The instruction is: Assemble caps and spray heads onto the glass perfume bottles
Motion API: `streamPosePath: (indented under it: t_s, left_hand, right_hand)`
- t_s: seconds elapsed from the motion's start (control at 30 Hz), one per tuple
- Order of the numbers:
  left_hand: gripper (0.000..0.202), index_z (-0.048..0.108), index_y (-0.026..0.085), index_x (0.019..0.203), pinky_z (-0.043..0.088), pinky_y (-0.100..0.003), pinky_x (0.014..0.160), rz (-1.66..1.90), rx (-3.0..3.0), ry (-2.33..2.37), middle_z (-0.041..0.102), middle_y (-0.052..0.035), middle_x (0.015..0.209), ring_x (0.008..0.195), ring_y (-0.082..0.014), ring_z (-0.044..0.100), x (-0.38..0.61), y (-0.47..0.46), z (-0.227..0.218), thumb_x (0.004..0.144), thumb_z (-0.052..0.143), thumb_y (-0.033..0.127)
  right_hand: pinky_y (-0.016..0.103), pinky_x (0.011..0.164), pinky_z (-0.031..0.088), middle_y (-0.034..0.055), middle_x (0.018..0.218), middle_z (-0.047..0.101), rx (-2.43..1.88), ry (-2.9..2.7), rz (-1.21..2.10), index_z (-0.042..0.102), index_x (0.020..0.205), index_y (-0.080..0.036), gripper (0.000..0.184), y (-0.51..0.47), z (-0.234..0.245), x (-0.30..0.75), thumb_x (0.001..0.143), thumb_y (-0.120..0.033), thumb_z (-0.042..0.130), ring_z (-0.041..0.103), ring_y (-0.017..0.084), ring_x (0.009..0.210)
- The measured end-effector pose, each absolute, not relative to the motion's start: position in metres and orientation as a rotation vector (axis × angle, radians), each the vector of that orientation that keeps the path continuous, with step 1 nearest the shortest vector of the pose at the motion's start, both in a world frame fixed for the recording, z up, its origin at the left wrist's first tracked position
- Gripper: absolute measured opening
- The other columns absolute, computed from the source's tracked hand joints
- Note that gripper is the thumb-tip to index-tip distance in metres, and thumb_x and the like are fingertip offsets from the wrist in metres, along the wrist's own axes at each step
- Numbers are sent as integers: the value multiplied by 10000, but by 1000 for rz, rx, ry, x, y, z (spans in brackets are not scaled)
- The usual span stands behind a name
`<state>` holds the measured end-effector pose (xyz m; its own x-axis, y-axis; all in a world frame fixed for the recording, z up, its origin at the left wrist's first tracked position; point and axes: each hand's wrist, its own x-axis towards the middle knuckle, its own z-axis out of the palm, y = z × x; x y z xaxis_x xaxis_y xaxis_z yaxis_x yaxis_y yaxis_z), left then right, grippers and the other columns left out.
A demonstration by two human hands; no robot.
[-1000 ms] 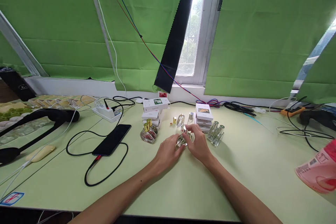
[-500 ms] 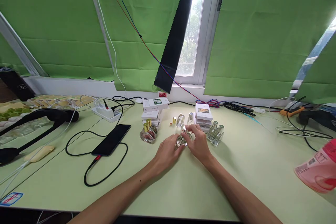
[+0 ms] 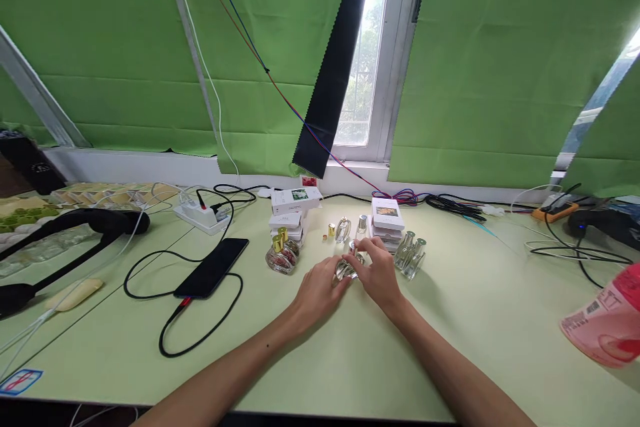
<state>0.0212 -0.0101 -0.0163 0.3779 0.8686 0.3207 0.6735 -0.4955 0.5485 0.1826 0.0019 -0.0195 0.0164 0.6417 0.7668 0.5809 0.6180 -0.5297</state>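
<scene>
A small clear glass perfume bottle (image 3: 344,269) stands on the table between my hands. My left hand (image 3: 319,285) is curled round its left side, thumb toward the front. Thumb and fingers of my right hand (image 3: 376,269) pinch the silvery top of that bottle, partly hiding it. Just behind are a clear oval bottle (image 3: 343,230), a silver-topped bottle (image 3: 361,227) and a small gold cap (image 3: 331,229). Gold-capped round bottles (image 3: 283,256) stand to the left of my hands. Tall clear bottles with silver caps (image 3: 411,258) are at the right.
White boxes (image 3: 289,221) are stacked behind the gold-capped bottles, with another stack of white boxes (image 3: 387,214) at right. A black phone (image 3: 212,268) with a looping cable lies left. A power strip (image 3: 201,215), black headband-like device (image 3: 113,221) and pink pouch (image 3: 603,327) lie farther out.
Both hands stay on the bottle in nearly the same place. The fingers of my right hand have shifted very slightly at its top. The view has moved a touch.
</scene>
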Motion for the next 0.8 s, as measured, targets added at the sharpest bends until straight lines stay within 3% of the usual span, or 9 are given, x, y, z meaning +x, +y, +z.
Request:
streamPosePath:
  t_s: [0.1,0.27,0.8]
  left_hand:
    - [203,635,197,1084,442,-325,697,827,2329,1366,714,-79,1045,847,-249,649,21,-11,-16,929,577,315]
    - [181,628,185,1022,439,-327,679,822,2328,1391,713,-89,1010,838,-255,652,20,-10,-17,929,576,331]
    - [171,621,193,1013,443,-329,688,847,2339,1390,707,-79,981,828,-248,650,20,-10,-17,931,555,328]
  right_hand:
    - [344,780,540,49,891,664,-983,-1662,118,643,947,-224,34,2,-20,185,914,-231,647,649,222,877]
    - [369,857,552,69,991,690,-919,-1751,182,654,1167,-235,260,1,-18,190,921,-168,604,664,227,961]
    - [392,818,557,63,924,699,-918,-1741,191,710,1147,-236,294,8,-21,190,884,-138,622,639,239,900]
